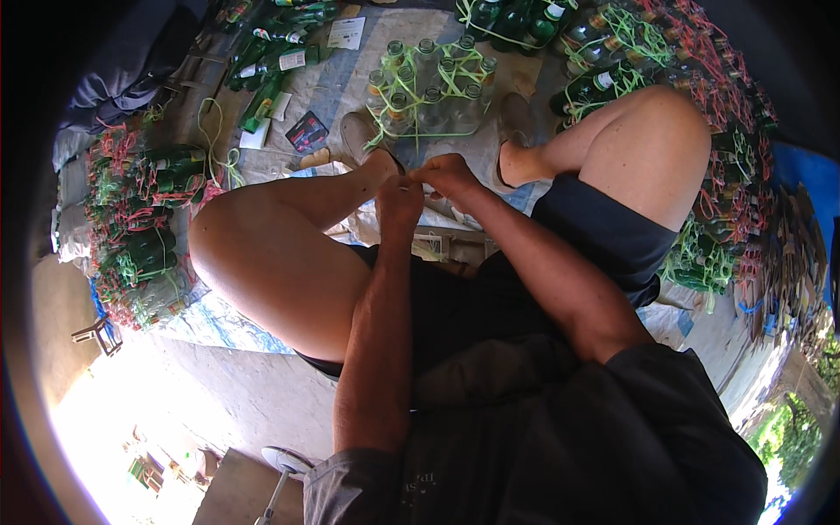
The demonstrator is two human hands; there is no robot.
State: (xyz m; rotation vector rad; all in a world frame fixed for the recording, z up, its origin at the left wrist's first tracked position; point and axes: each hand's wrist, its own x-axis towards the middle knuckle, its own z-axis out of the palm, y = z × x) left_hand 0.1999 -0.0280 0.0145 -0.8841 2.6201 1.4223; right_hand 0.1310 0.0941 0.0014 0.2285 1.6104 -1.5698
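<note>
A bundle of clear glass bottles (429, 92) stands upright between my feet, with light-green plastic string (418, 134) looped round the necks and along the front. A strand of this string runs down from the bundle's near side to my fingers. My left hand (399, 208) is closed, its fingertips pinched close to those of my right hand (448, 179). Closed as well, my right hand grips the string from the right side. Exactly how the strand passes between the fingers is too small to make out. Both hands are just short of the bundle, between my knees.
Loose green bottles (262, 109) lie at the back left, by a dark printed card (306, 131) and a white paper (346, 33). Tied bundles of bottles (144, 179) are stacked at left, more bundles (612, 52) at right. My shoes (516, 122) flank the clear bottles.
</note>
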